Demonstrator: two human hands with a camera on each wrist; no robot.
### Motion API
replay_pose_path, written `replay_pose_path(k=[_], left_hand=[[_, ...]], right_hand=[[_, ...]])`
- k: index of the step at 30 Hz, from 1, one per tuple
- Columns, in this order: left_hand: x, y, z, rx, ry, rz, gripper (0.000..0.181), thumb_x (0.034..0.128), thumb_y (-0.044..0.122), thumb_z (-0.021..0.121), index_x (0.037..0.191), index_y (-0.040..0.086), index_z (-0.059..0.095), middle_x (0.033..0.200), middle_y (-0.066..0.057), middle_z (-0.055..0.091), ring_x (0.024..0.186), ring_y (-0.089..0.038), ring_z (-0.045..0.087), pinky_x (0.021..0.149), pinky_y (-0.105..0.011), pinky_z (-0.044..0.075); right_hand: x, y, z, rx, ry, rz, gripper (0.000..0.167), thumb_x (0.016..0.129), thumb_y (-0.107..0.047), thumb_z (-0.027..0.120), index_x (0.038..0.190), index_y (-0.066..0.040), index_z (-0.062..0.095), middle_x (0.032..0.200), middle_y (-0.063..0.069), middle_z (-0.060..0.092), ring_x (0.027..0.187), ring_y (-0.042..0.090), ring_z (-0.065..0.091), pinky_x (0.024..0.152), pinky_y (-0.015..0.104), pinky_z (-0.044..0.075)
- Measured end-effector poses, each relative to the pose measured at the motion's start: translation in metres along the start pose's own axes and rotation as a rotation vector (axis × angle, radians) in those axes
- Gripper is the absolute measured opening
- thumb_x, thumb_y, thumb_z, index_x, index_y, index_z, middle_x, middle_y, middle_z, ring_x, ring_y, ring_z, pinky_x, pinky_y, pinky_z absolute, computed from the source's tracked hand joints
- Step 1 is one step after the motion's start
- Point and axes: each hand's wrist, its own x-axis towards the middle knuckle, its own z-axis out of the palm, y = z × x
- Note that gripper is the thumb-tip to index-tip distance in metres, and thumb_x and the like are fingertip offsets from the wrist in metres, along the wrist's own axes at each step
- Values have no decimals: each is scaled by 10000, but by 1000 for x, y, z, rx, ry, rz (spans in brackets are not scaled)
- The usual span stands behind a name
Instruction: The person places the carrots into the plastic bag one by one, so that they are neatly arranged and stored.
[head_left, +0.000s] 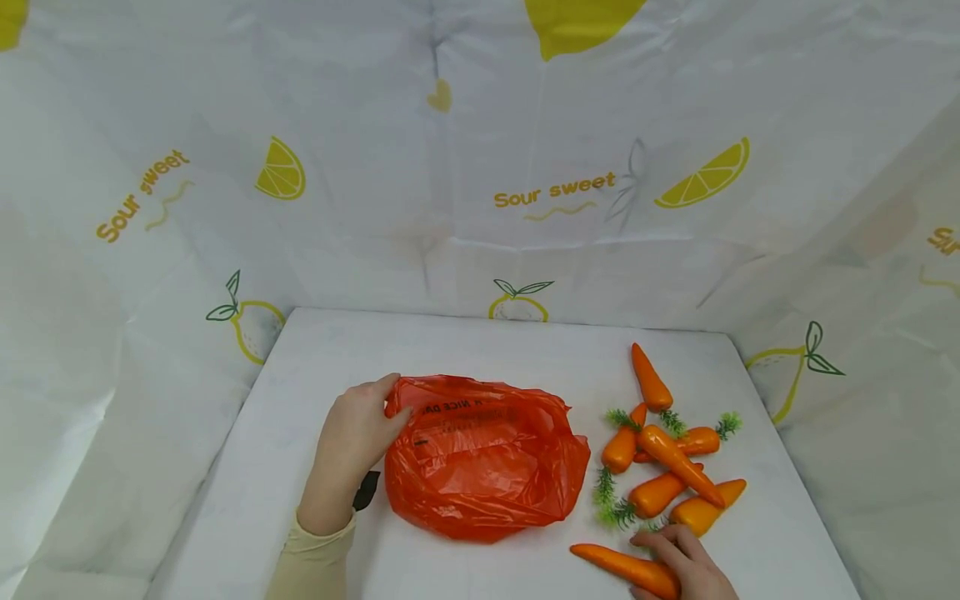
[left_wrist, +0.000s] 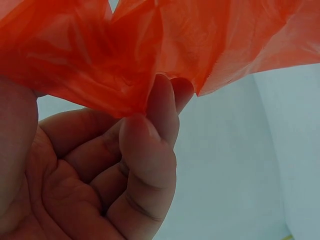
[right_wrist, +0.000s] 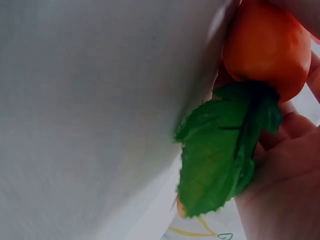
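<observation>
An orange-red plastic bag (head_left: 487, 467) lies with its mouth open upward on the white table. My left hand (head_left: 360, 433) pinches its left rim; in the left wrist view the left hand (left_wrist: 100, 170) has the bag's thin film (left_wrist: 100, 55) between thumb and fingers. At the front right, my right hand (head_left: 690, 567) has its fingers round the thick end of a carrot (head_left: 626, 567), whose tip points left toward the bag. The right wrist view shows that carrot (right_wrist: 267, 50) with green leaves (right_wrist: 220, 150) beside the palm of the right hand (right_wrist: 285, 165).
Several more carrots (head_left: 675, 458), some with green tops, lie in a loose pile right of the bag. A dark object (head_left: 366, 491) shows beside the left wrist. A white sheet with lemon prints (head_left: 480, 167) hangs behind and beside the table (head_left: 330, 350).
</observation>
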Motion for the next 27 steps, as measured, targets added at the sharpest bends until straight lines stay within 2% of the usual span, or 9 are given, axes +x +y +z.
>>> replay_pose_path(k=[2, 6, 10, 15, 18, 21, 24, 27], left_hand=[[0, 0, 0, 1, -1, 0, 482, 945, 233, 895, 1362, 37, 750, 1100, -146, 825, 896, -278, 761, 766, -430, 665], [0, -1, -1, 2, -4, 3, 478, 943, 230, 899, 1357, 42, 752, 1098, -146, 826, 889, -277, 761, 762, -428, 667], [0, -2, 0, 3, 1, 13, 442, 940, 222, 899, 1325, 55, 762, 1052, -122, 823, 859, -258, 747, 743, -413, 653], [1, -4, 0, -4, 1, 21, 380, 944, 216, 890, 1276, 77, 769, 991, -83, 810, 830, -235, 723, 733, -400, 630], [2, -4, 1, -2, -3, 17, 391, 944, 222, 892, 1285, 76, 767, 1003, -81, 811, 846, -239, 727, 750, -407, 633], [2, -4, 2, -4, -9, 8, 399, 950, 233, 888, 1297, 76, 767, 1006, -77, 810, 844, -234, 722, 748, -402, 631], [2, -3, 2, -14, -13, 5, 389, 953, 234, 887, 1291, 80, 770, 994, -67, 806, 823, -217, 706, 727, -384, 621], [1, -2, 1, -18, -12, 3, 395, 952, 239, 890, 1293, 81, 770, 1000, -64, 808, 822, -210, 702, 727, -376, 624]], right_hand=[[0, -1, 0, 17, -3, -7, 407, 769, -451, 1025, 1073, -442, 755, 1097, -118, 548, 832, -35, 471, 755, 205, 509], [0, -4, -2, 8, 6, -15, 367, 777, -408, 1023, 1002, -454, 737, 1039, -168, 577, 816, -60, 480, 764, 210, 527], [-1, -7, -11, 13, 8, 8, 366, 778, -425, 1022, 1030, -428, 756, 1043, -176, 618, 838, -39, 507, 781, 207, 530], [2, -9, -33, 13, 37, 26, 395, 770, -400, 1033, 1072, -376, 779, 1099, -103, 666, 883, 37, 543, 792, 217, 535], [4, -11, -48, 14, 112, -17, 413, 748, -315, 1048, 1063, -356, 783, 1081, -93, 661, 873, 45, 540, 769, 214, 529], [6, -14, -60, 23, 234, -109, 456, 706, -220, 1067, 1037, -352, 781, 1042, -125, 647, 861, 20, 536, 741, 193, 525], [9, -17, -71, 44, 356, -211, 527, 655, -148, 1085, 1025, -355, 772, 1030, -153, 640, 862, -12, 542, 735, 122, 501], [13, -22, -81, 81, 412, -294, 587, 639, -87, 1084, 1061, -343, 766, 1047, -150, 627, 861, -19, 548, 729, 61, 475]])
